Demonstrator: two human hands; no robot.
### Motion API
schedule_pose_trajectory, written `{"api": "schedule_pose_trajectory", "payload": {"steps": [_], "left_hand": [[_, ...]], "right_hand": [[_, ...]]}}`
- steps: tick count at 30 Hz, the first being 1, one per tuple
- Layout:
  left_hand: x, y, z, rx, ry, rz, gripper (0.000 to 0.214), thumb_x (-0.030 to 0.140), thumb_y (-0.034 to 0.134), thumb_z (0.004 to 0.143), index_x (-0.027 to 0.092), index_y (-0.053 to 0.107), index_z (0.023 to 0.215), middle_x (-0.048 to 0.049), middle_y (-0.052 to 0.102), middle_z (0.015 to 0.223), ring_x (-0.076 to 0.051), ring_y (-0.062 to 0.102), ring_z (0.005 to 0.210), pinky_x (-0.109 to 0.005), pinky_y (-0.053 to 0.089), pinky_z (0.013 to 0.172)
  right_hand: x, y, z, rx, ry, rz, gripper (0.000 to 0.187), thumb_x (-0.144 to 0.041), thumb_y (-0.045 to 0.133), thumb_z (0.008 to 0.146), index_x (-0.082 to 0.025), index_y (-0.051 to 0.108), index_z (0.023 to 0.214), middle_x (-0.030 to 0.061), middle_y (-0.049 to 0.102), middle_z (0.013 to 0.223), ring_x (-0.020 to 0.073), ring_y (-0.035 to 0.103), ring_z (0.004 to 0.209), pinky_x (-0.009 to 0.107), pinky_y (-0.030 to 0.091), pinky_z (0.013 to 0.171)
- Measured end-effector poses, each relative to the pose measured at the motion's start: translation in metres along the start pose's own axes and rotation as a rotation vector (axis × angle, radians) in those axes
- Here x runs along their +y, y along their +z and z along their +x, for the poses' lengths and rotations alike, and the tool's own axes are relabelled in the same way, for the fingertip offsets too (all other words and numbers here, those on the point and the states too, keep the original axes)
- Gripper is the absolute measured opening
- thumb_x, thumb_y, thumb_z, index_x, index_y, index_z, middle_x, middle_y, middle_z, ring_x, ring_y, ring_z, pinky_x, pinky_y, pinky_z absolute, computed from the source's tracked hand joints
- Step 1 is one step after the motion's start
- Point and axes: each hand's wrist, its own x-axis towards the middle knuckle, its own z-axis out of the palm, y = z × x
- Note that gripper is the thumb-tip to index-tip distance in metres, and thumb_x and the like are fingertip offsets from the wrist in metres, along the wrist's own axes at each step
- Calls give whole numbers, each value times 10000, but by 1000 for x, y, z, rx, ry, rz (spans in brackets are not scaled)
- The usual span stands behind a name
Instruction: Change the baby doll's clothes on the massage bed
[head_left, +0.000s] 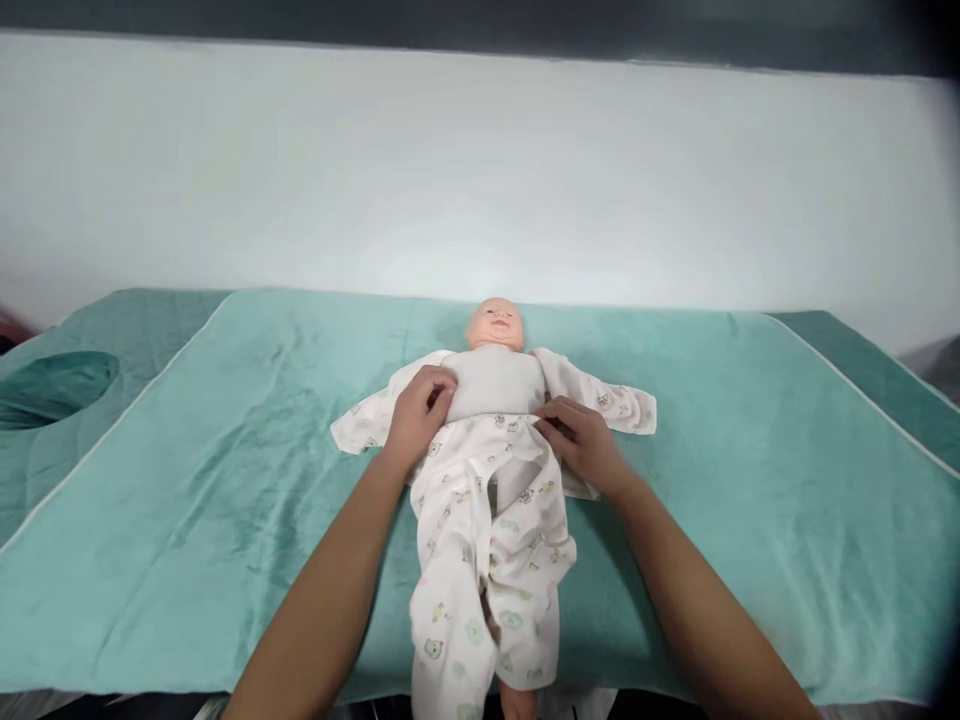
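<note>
Step in hand looks like seating the printed trousers (517, 520) at the waist of the doll (495, 325). Doll is face-up mid-way along the green sheet (750, 480), head by the white wall (480, 170), feet toward the wearer; long axis runs near-far, roughly square to the wall. Trousers line up with it, waistband far, legs near, one bare foot (519, 703) out of a cuff. Right hand (581, 440): fingers curled nearly closed, seems to pinch the waistband's right end. Left hand (424, 412): half-curled at the other end; can't tell if it has cloth. Printed jacket (600, 392) lies open, sleeves out to both sides. Next move, my read: even tension both sides, band level over the grey bodysuit (495, 382), jacket hem not caught.
</note>
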Motion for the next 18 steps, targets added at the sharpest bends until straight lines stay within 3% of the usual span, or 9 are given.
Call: {"api": "schedule_pose_trajectory", "payload": {"steps": [2,4,8,14,16,18], "left_hand": [[6,0,-4,-11,54,-52,168,310,497,938,204,604,1012,-69,582,1138,-181,544,1087,-334,436,966],[13,-1,-7,-65,88,-75,226,371,573,908,221,627,1070,-81,546,1219,-207,497,1193,-371,385,1060],[21,-4,-9,-259,88,-115,285,430,613,883,261,678,1102,-76,449,1368,-243,364,1352,-409,253,1179],[25,-17,-10,-457,97,-225,189,378,654,858,230,711,960,-25,316,1535,-280,218,1453,-436,190,1209],[27,-19,-13,-461,70,-280,143,336,683,833,200,666,874,-28,317,1544,-282,255,1443,-437,233,1191],[28,-18,-16,-387,27,-368,139,301,671,845,183,599,831,-49,397,1501,-262,340,1407,-427,287,1163]], "right_hand": [[1,6,1,74,19,25,149,-296,494,944,-194,600,923,51,583,918,170,536,860,305,421,791],[1,10,5,120,124,119,193,-349,483,948,-194,589,904,40,574,889,171,521,845,301,418,778],[-6,5,23,33,350,337,277,-435,515,904,-179,559,809,2,494,739,135,430,681,268,354,615],[-20,6,51,-108,239,238,201,-342,502,891,-166,545,807,-9,478,721,116,409,669,252,323,602],[-17,13,52,-107,203,254,184,-320,514,892,-161,539,803,-8,480,732,113,414,679,247,324,608],[-10,18,49,-104,183,354,190,-323,546,889,-157,527,798,-12,441,720,105,390,662,243,307,595]]}}
